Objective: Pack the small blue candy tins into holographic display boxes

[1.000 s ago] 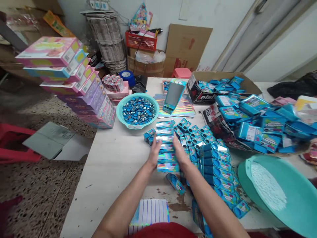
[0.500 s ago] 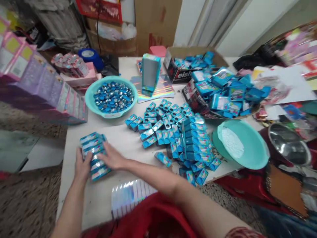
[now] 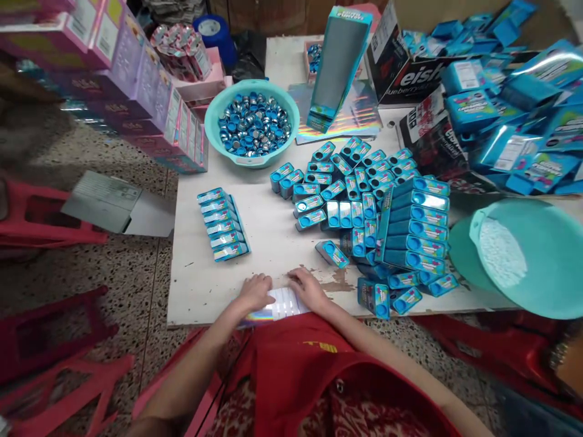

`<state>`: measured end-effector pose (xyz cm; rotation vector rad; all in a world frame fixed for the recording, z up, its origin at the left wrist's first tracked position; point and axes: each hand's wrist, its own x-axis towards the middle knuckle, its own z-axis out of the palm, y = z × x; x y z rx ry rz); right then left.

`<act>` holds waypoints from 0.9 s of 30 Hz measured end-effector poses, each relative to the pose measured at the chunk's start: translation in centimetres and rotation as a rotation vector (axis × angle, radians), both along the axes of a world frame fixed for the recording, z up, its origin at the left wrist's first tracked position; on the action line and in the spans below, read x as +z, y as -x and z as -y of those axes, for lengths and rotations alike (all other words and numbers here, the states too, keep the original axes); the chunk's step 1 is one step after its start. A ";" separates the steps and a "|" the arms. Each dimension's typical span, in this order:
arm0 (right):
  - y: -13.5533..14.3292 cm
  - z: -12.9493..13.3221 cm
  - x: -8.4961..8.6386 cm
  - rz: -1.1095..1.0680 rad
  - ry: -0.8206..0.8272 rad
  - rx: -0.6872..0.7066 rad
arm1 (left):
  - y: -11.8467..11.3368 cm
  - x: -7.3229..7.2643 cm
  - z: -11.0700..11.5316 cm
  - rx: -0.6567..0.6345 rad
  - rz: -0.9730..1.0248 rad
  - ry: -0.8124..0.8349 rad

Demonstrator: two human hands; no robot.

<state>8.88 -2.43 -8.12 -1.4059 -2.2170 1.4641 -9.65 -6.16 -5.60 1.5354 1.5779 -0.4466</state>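
At the near edge of the table (image 3: 191, 285), a row of shiny silver holographic boxes (image 3: 285, 303) lies against the red apron. My left hand (image 3: 255, 292) grips its left end with bent fingers, and my right hand (image 3: 310, 290) closes on the right end. Beyond my left hand, a row of small blue boxes (image 3: 223, 224) sits apart on the table. Many loose blue boxes (image 3: 350, 212) with round holes in their ends stand beyond my right hand. The blue box (image 3: 334, 254) lying alone is nearest to it.
A teal basin (image 3: 212, 139) holds blue and silver caps; another teal basin (image 3: 546, 267) at right holds white granules. A tall open blue box (image 3: 339, 70) stands on holographic sheets. Cartons (image 3: 426, 130) overflow with blue packs. Pink-purple boxes (image 3: 150, 91) are stacked at left.
Both hands have left the row of blue boxes, which now stands alone at left, and moved right and nearer to the silver boxes. The camera view has tilted down and shifted.
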 end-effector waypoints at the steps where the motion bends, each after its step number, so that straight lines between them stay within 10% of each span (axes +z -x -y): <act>1: 0.3 0.1 0.0 0.071 -0.034 0.077 | 0.9 0.0 0.1 0.021 0.029 0.060; 7: 0.2 -0.4 1.7 0.389 -0.047 0.365 | 4.0 0.4 1.1 0.084 0.127 0.066; 18: -3.4 -2.0 3.1 0.565 -0.177 0.247 | -0.3 -1.5 -0.8 0.288 0.298 -0.123; 27: -0.7 0.9 1.2 0.345 -0.332 0.375 | -1.7 -1.2 -1.3 0.286 0.130 -0.161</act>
